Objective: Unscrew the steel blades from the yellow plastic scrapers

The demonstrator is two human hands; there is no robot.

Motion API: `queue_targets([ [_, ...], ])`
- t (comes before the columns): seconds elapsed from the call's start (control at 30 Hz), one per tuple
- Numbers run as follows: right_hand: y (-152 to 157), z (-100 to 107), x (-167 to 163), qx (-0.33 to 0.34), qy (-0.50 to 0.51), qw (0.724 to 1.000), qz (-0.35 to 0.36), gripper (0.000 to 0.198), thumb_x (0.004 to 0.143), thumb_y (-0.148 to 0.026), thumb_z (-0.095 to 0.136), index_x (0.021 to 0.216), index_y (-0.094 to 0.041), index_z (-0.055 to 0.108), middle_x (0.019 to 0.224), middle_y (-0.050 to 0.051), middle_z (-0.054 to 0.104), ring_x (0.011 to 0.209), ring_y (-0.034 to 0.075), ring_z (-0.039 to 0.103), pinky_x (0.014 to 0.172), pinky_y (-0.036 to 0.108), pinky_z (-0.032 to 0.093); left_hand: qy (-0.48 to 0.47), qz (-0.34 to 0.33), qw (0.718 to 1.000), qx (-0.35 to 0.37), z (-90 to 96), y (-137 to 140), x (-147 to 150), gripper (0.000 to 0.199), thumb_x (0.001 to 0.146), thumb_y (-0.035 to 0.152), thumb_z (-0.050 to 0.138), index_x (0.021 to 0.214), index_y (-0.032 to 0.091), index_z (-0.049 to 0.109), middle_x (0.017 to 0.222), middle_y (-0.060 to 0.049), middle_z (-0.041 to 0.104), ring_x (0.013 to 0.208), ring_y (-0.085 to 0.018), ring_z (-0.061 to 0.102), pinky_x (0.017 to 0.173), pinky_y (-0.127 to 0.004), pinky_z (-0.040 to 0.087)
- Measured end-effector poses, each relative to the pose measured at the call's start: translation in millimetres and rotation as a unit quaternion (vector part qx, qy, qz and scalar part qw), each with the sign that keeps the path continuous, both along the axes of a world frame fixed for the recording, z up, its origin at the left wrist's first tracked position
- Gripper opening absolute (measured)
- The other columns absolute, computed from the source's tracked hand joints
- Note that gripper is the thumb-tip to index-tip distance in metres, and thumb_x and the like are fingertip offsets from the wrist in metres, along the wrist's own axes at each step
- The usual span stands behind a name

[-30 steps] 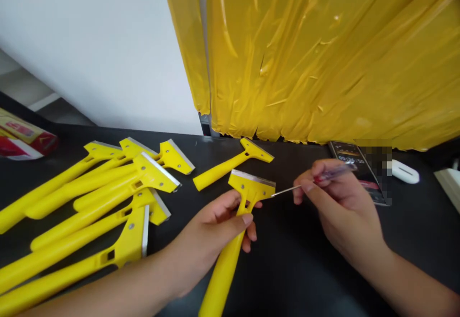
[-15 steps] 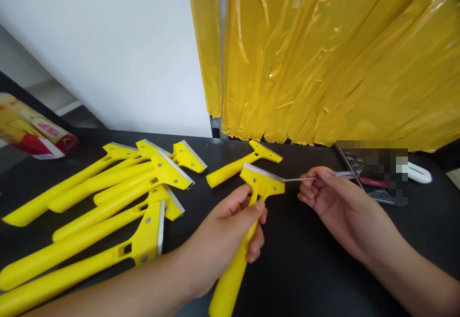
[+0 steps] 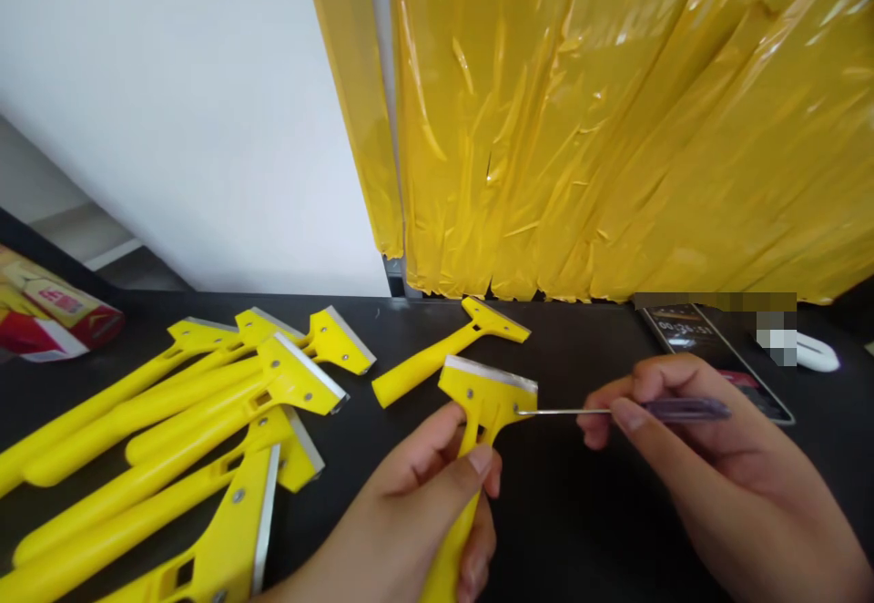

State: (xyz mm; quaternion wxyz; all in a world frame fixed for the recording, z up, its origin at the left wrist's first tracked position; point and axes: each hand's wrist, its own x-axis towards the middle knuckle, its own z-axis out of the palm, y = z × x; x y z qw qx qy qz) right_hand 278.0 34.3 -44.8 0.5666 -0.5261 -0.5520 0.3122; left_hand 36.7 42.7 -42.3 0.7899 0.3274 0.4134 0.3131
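My left hand (image 3: pixel 430 503) is wrapped round the neck of a yellow scraper (image 3: pixel 488 387), whose metal-edged head points up and away from me. Between the thumb and fingers of my right hand (image 3: pixel 689 457) is a thin screwdriver (image 3: pixel 686 410) with a translucent purplish handle. Its metal shaft runs leftward, and the tip meets the right screw on the scraper's head. Just beyond lies another yellow scraper (image 3: pixel 451 348) on the black table. The lower end of the held scraper's handle is cut off by the frame.
Several yellow scrapers (image 3: pixel 266 393) lie overlapping on the black table (image 3: pixel 574 530) at the left. A phone-like device (image 3: pixel 683 334) showing digits and a white object (image 3: pixel 816 354) lie at the right. A red and yellow package (image 3: pixel 61 311) is far left. Yellow plastic sheeting (image 3: pixel 580 129) hangs behind.
The screwdriver's tip has shifted from the scraper head's right edge onto its right screw. My right hand has turned and come lower; the whole view has tilted upward slightly.
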Motion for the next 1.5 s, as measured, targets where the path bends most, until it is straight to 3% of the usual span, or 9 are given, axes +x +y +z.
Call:
queue_targets([
  [0.23, -2, 4, -2, 0.016, -0.025, 1.0, -0.001, 0.018, 0.098, -0.048, 0.075, 0.1, -0.035, 0.063, 0.089, 0.004, 0.08, 0.076, 0.026, 0.079, 0.065, 0.038, 0.068, -0.04, -0.043, 0.998, 0.032, -10.1, 5, 0, 0.038, 0.095, 0.057, 0.075, 0.088, 0.024, 0.057, 0.053, 0.007, 0.05, 0.039, -0.008, 0.04, 0.041, -0.02, 0.038],
  [0.5, -1, 7, -4, 0.027, -0.018, 0.999, -0.008, 0.019, 0.097, -0.048, 0.076, 0.099, -0.033, 0.064, 0.086, 0.003, 0.08, 0.073, 0.024, 0.078, 0.063, 0.034, 0.067, -0.02, -0.038, 0.998, 0.039, -7.5, 4, -1, 0.044, 0.091, 0.062, 0.078, 0.09, 0.024, 0.056, 0.051, 0.007, 0.05, 0.041, -0.008, 0.043, 0.042, -0.019, 0.038],
  [0.73, -8, 7, -5, -0.022, -0.026, 0.999, -0.02, 0.023, 0.096, -0.049, 0.078, 0.1, -0.032, 0.064, 0.094, 0.0, 0.081, 0.083, 0.02, 0.081, 0.074, 0.025, 0.069, -0.022, -0.032, 0.998, 0.053, -9.6, 4, 0, 0.036, 0.097, 0.054, 0.073, 0.089, 0.024, 0.056, 0.054, 0.007, 0.05, 0.039, -0.007, 0.039, 0.04, -0.019, 0.037],
  [0.9, -9, 12, -2, 0.013, -0.148, 0.989, -0.018, 0.013, 0.1, -0.046, 0.074, 0.1, -0.034, 0.07, 0.096, -0.002, 0.081, 0.083, 0.017, 0.081, 0.074, 0.023, 0.067, 0.02, 0.007, 0.999, 0.039, 4.3, -2, 3, 0.027, 0.1, 0.045, 0.069, 0.095, 0.022, 0.057, 0.059, 0.006, 0.052, 0.046, -0.007, 0.045, 0.047, -0.018, 0.036],
  [1.03, -3, 17, 9, -0.008, -0.285, 0.958, -0.031, 0.025, 0.101, -0.058, 0.068, 0.109, -0.034, 0.07, 0.098, -0.001, 0.08, 0.085, 0.019, 0.08, 0.067, 0.025, 0.063, 0.011, 0.042, 0.999, 0.031, 9.6, -5, 4, 0.028, 0.098, 0.045, 0.071, 0.095, 0.022, 0.055, 0.062, 0.006, 0.051, 0.047, -0.007, 0.042, 0.048, -0.02, 0.035],
  [1.17, 0, 17, 18, -0.042, -0.386, 0.922, -0.016, 0.043, 0.109, -0.065, 0.047, 0.09, -0.029, 0.061, 0.062, -0.004, 0.063, 0.049, 0.016, 0.061, 0.045, 0.03, 0.044, 0.016, 0.045, 0.998, 0.027, 6.1, -3, 3, 0.03, 0.096, 0.045, 0.075, 0.094, 0.022, 0.056, 0.061, 0.007, 0.049, 0.048, -0.007, 0.039, 0.049, -0.021, 0.034],
  [1.23, -2, 17, 20, -0.032, -0.409, 0.912, 0.0, 0.048, 0.11, -0.064, 0.045, 0.08, -0.028, 0.055, 0.056, -0.005, 0.055, 0.042, 0.014, 0.053, 0.043, 0.032, 0.037, 0.018, 0.044, 0.999, 0.024, 4.8, -1, 3, 0.03, 0.096, 0.045, 0.076, 0.093, 0.022, 0.056, 0.061, 0.007, 0.049, 0.048, -0.007, 0.038, 0.049, -0.022, 0.034],
  [1.33, -5, 21, 22, -0.026, -0.404, 0.913, 0.055, 0.042, 0.112, -0.056, 0.047, 0.082, -0.028, 0.055, 0.063, -0.005, 0.058, 0.05, 0.013, 0.057, 0.048, 0.029, 0.042, 0.022, 0.03, 0.999, 0.019, 6.8, -1, 3, 0.031, 0.096, 0.046, 0.075, 0.091, 0.022, 0.057, 0.059, 0.006, 0.048, 0.048, -0.007, 0.038, 0.049, -0.022, 0.033],
  [1.5, -5, 26, 32, -0.026, -0.409, 0.91, 0.063, 0.022, 0.109, -0.051, 0.056, 0.113, -0.031, 0.063, 0.088, 0.0, 0.072, 0.075, 0.018, 0.071, 0.064, 0.027, 0.057, 0.007, 0.033, 0.999, 0.005, 13.1, -2, 2, 0.027, 0.096, 0.043, 0.075, 0.091, 0.021, 0.059, 0.062, 0.005, 0.052, 0.05, -0.008, 0.041, 0.049, -0.022, 0.032],
])
